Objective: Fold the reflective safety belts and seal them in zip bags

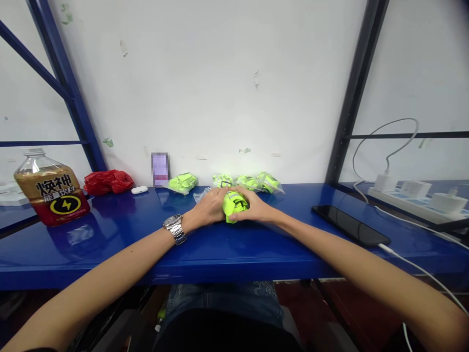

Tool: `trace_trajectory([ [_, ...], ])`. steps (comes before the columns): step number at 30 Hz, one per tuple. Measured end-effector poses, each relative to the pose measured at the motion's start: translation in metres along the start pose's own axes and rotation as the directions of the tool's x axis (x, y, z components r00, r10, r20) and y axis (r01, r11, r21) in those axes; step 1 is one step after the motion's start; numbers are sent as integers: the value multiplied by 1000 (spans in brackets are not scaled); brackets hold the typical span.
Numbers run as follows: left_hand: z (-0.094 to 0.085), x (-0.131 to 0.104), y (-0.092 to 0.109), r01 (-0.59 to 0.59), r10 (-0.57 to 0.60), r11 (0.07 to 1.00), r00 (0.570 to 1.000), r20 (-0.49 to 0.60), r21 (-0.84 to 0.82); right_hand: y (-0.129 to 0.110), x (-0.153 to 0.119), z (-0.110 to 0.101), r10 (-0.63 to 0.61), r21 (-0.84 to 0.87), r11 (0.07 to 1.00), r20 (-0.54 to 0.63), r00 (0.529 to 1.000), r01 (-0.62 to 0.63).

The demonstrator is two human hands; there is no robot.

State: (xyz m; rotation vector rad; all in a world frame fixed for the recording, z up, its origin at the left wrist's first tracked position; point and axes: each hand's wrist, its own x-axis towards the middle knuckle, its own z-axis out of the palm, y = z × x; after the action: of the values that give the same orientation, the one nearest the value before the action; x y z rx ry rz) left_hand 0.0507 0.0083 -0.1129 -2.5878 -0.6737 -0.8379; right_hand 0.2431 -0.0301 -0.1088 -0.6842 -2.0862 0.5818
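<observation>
A folded neon-yellow bundle (235, 205) with a grey stripe is held between both hands just above the blue table (220, 249). My left hand (210, 206), below a silver wristwatch, presses on the bundle's left side with its fingers together. On the other side, my right hand (256, 206) wraps round the bundle, thumb at the front. Clear plastic (202, 194) shows beside my left hand. Behind the hands lie several similar yellow bundles in clear bags, one of them (183, 183) farther left and another (269, 183) at the right.
A large drink bottle (53, 190), a red plastic bag (109, 182), a white case (139, 189) and an upright phone (160, 169) are at the left. To the right lie a black phone (350, 225) with a white cable and a power strip (414, 198) with chargers.
</observation>
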Motion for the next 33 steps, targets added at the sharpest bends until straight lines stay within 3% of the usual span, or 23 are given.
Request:
trace_trajectory([
  [5, -2, -3, -2, 22, -22, 1000, 1000, 4, 20, -1, -4, -2, -49, -223, 973, 79, 996, 65],
  [16, 3, -5, 1, -85, 93, 992, 992, -89, 95, -8, 0, 0, -188, -282, 935, 119, 975, 215],
  [27, 1, -7, 0, -96, 100, 994, 991, -88, 49, -2, 2, 16, -53, -462, 885, 17, 998, 55],
  [33, -1, -6, 3, -122, 123, 992, 992, -26, 44, 1, 6, 23, -1, -544, 838, -67, 998, -36],
])
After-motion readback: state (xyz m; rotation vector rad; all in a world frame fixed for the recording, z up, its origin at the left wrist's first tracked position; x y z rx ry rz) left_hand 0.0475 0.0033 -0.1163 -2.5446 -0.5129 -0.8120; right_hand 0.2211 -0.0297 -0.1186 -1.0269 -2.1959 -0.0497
